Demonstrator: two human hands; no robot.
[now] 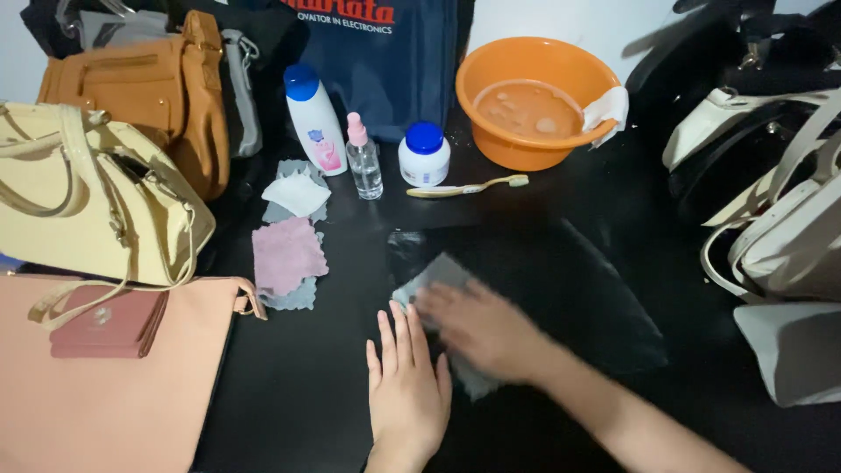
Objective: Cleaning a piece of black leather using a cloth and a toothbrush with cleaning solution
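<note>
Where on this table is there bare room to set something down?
Bare black tabletop lies between the peach bag and the left hand. Crowded: bottles by the orange basin, cloths, handbags on both sides.

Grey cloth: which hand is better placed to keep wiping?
Right. The right hand already lies on the grey cloth, blurred mid-stroke; the left hand rests flat on the black surface beside it.
</note>
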